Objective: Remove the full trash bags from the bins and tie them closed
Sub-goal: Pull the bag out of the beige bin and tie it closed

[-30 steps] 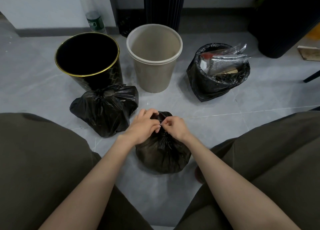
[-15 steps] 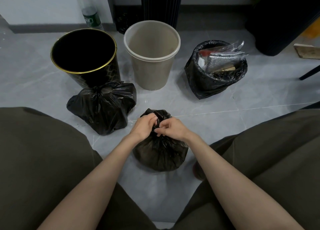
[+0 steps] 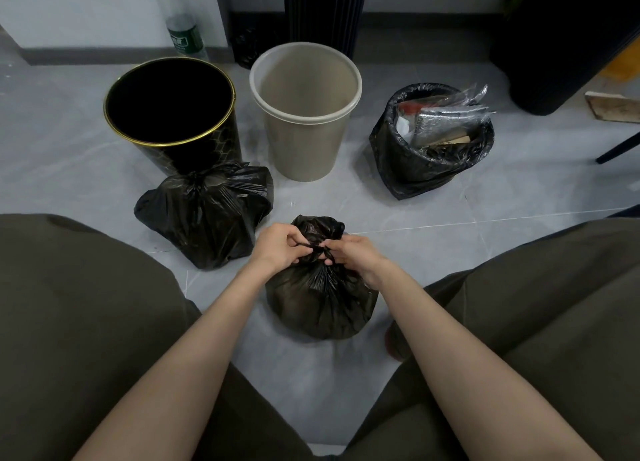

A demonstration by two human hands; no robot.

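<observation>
A small black trash bag [image 3: 320, 303] stands on the grey floor between my knees, its neck gathered. My left hand [image 3: 278, 247] and my right hand [image 3: 355, 252] each pinch a twisted strand of the bag's top, pulling it taut between them above the neck. A second black bag [image 3: 207, 214], tied at the top, lies to the left, in front of the black bin with a gold rim [image 3: 173, 114]. The beige bin [image 3: 304, 114] stands bare of a liner. At the right a third bin holds an open black bag [image 3: 426, 162] full of plastic wrap and paper.
A plastic bottle [image 3: 183, 34] stands by the wall behind the black bin. A dark ribbed column [image 3: 323, 10] and a large black object [image 3: 561, 41] stand at the back. A wooden board [image 3: 613, 108] and a chair leg [image 3: 620, 147] lie at the right.
My hands have drawn slightly apart, stretching a thin strand of the bag's top between them. The bag's neck looks more tightly gathered. The camera has dipped a little.
</observation>
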